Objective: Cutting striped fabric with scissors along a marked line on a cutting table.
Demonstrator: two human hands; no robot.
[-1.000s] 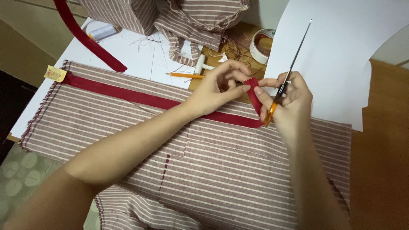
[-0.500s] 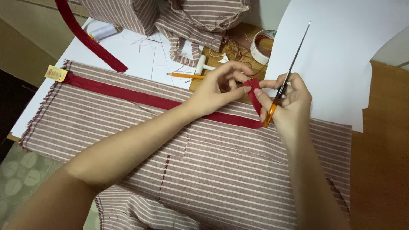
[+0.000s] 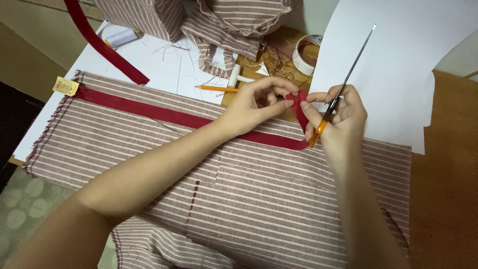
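The work in hand is folding or pinching the end of a red fabric strip (image 3: 169, 113) that lies along the top of a striped cloth (image 3: 279, 199) on the table. The left hand (image 3: 259, 102) reaches across, and its fingertips pinch the lifted end of the strip. The right hand (image 3: 338, 117) meets it from the other side. Its fingers touch the same red end while it also holds a pair of scissors (image 3: 343, 84) by the orange handles, blades pointing up and away. The blades look closed, though it is hard to be sure. Next, the red end likely needs to be held flat and steady. Both wrists are bent in, arms stretched over the cloth. A pencil (image 3: 216, 88) lies just behind.
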